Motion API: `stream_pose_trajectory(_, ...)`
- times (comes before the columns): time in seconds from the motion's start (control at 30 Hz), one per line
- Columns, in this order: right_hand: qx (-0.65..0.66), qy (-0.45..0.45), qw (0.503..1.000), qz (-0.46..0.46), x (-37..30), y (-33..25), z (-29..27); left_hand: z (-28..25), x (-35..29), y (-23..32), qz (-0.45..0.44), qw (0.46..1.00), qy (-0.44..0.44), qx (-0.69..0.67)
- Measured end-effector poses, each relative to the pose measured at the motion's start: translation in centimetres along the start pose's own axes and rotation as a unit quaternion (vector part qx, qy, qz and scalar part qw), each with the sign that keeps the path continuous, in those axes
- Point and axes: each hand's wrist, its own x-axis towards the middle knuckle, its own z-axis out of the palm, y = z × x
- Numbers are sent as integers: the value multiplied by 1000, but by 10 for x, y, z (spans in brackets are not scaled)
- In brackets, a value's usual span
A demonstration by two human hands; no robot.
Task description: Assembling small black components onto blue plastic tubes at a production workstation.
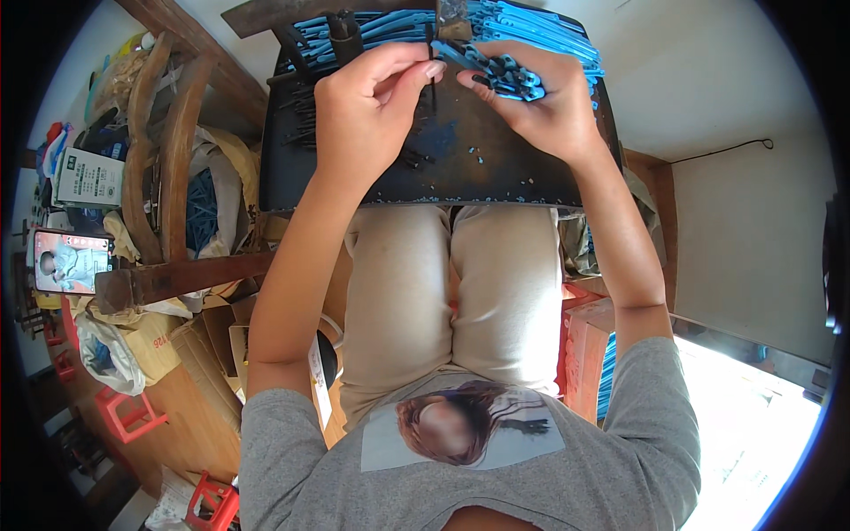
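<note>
Over the far half of the table [505, 186], the left hand [367, 106] has its thumb and fingers pinched together on a black strip [433, 96]; the right hand's [556, 93] fingers curl closed around a bunch [509, 78] of blue pieces with dark ends. The work looks partway along: that bunch is gathered, while many blue strips [549, 34] lie loose along the table's far edge. Left of the table, a booklet [88, 177] carries dark print, and a yellow sack [152, 341] bears red marks.
</note>
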Motion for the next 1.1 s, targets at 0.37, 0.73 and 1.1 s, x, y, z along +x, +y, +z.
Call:
stream_pose_trajectory(0.37, 57, 41, 994, -79, -7, -11, 1, -29, -14, 23, 91, 961, -208, 160)
stream_pose_trajectory(0.73, 56, 190, 979, 55, -35, -7, -37, -70, -32, 46, 94, 925, -164, 330)
stream_pose_trajectory(1.1, -304, -69, 945, 100, -15, 32, -50, -74, -18, 30, 107, 884, -170, 422)
